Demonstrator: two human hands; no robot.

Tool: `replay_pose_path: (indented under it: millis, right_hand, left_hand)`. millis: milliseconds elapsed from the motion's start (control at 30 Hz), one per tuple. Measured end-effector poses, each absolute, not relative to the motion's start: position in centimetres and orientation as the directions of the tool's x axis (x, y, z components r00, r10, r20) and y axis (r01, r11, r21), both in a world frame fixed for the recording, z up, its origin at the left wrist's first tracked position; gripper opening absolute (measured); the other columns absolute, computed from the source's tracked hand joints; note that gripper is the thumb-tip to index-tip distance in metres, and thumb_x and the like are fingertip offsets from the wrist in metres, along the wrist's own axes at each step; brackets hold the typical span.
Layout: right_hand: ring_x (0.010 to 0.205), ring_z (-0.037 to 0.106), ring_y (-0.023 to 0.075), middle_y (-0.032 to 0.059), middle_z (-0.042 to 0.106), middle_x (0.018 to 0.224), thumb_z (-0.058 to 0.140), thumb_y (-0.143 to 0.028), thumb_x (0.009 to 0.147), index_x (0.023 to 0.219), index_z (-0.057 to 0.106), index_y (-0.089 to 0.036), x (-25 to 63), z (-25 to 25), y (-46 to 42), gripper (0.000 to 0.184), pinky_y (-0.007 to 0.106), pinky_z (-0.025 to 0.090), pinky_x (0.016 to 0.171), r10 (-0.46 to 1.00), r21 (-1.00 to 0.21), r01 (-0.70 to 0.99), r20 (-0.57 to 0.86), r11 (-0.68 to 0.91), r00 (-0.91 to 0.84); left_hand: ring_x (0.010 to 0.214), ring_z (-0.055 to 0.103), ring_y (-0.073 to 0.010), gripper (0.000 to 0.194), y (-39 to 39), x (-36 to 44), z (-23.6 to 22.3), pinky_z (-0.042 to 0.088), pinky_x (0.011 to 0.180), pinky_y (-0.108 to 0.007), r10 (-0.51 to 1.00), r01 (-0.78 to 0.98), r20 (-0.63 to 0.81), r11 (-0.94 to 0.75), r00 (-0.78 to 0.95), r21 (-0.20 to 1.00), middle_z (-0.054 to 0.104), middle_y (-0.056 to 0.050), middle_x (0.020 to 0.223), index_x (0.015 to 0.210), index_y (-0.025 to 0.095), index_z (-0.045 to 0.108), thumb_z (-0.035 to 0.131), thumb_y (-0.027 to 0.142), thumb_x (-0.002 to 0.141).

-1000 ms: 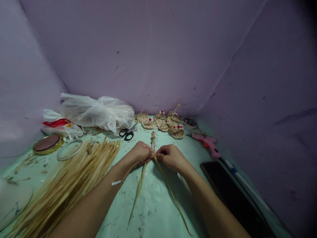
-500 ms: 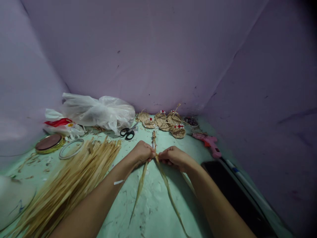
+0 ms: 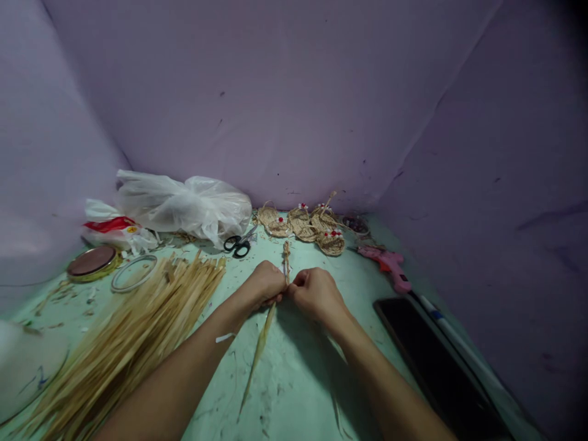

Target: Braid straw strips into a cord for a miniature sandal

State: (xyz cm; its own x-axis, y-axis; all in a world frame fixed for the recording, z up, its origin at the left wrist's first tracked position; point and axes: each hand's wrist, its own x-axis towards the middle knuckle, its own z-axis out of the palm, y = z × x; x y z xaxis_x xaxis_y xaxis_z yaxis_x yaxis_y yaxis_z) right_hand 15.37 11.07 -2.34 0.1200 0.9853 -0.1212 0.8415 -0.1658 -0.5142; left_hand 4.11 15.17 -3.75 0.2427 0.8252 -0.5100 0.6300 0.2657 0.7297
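Our left hand (image 3: 270, 283) and our right hand (image 3: 316, 291), both with fingers closed, pinch the braided fibre cord (image 3: 286, 257) together.

The left hand (image 3: 269, 282) and the right hand (image 3: 316, 291) are showing bare, and so are the left forearm (image 3: 193, 361) and right forearm (image 3: 373, 361), both narrowing from a broad near end to slim wrists. A thin white strip (image 3: 224, 337) is crossing the left forearm's right edge; whether the person is wearing it, I cannot tell.
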Motion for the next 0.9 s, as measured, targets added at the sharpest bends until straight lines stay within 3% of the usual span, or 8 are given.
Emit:
replay_pose_path:
  millis: [133,267,367,533,700,800,900]
  right_hand:
    - [0.064,0.058,0.0189,0.0149,0.065,0.071,0.049,-0.027,0.072,0.072,0.067,-0.013,13.2,-1.3,9.6,0.022,0.024,0.034,0.052,0.994,-0.307,0.946,-0.034,-0.105,0.099]
    - [0.069,0.061,0.0190,0.0151,0.066,0.076,0.044,-0.022,0.077,0.080,0.066,-0.012,11.7,-0.5,8.9,0.024,0.024,0.038,0.059,0.990,-0.191,0.977,-0.121,-0.099,0.076]
    - [0.072,0.061,0.0185,0.0145,0.066,0.081,0.042,-0.018,0.078,0.085,0.065,-0.012,11.3,-0.2,8.6,0.024,0.024,0.039,0.061,0.984,-0.163,0.983,-0.169,-0.090,0.062]
    - [0.073,0.061,0.0200,0.0136,0.066,0.081,0.047,-0.018,0.072,0.082,0.066,-0.014,12.1,0.2,8.2,0.022,0.024,0.036,0.059,0.980,-0.222,0.975,-0.193,0.006,-0.050]
    - [0.066,0.058,0.0173,0.0093,0.066,0.074,0.046,-0.016,0.065,0.074,0.066,-0.016,14.8,0.7,9.0,0.022,0.023,0.030,0.051,0.962,-0.358,0.933,-0.249,0.013,-0.109]
    - [0.066,0.057,0.0155,0.0071,0.066,0.073,0.045,-0.014,0.065,0.074,0.066,-0.017,16.5,0.3,10.1,0.023,0.022,0.031,0.053,0.980,-0.470,0.880,-0.197,-0.064,-0.034]
    - [0.071,0.056,0.0154,0.0089,0.065,0.081,0.046,-0.015,0.067,0.090,0.063,-0.014,17.3,-0.9,11.1,0.029,0.021,0.034,0.058,0.987,-0.582,0.798,-0.117,-0.157,0.109]
  left_hand:
    - [0.023,0.027,-0.0066,0.015,14.9,3.9,-3.4,0.018,0.030,-0.019,0.793,0.587,-0.528,0.281,0.304,0.759,0.034,0.002,0.025,0.040,0.014,0.044,0.040,0.016,0.054]
    - [0.025,0.033,-0.0077,0.013,15.1,3.5,-3.4,0.020,0.029,-0.018,0.747,0.427,-0.531,0.360,0.401,0.829,0.038,0.001,0.028,0.039,0.014,0.041,0.037,0.013,0.050]
    - [0.025,0.034,-0.0077,0.012,15.2,3.3,-3.4,0.020,0.029,-0.018,0.751,0.413,-0.497,0.325,0.434,0.851,0.037,0.001,0.028,0.039,0.014,0.042,0.038,0.013,0.050]
    - [0.025,0.026,-0.0050,0.009,15.2,3.1,-2.8,0.018,0.029,-0.017,0.740,0.440,-0.482,0.277,0.469,0.854,0.035,0.005,0.027,0.047,0.012,0.050,0.041,0.010,0.049]
    - [0.027,0.024,-0.0034,0.010,14.8,3.4,-2.1,0.015,0.031,-0.017,0.783,0.457,-0.475,0.278,0.401,0.845,0.033,0.005,0.028,0.042,0.012,0.046,0.043,0.009,0.051]
    - [0.029,0.024,-0.0026,0.012,14.9,3.5,-2.3,0.013,0.032,-0.017,0.786,0.408,-0.444,0.270,0.429,0.872,0.034,0.005,0.030,0.041,0.011,0.046,0.046,0.010,0.053]
    - [0.030,0.024,-0.0025,0.011,15.1,3.4,-2.6,0.014,0.033,-0.017,0.782,0.364,-0.426,0.274,0.454,0.890,0.037,0.005,0.032,0.042,0.011,0.046,0.047,0.011,0.053]
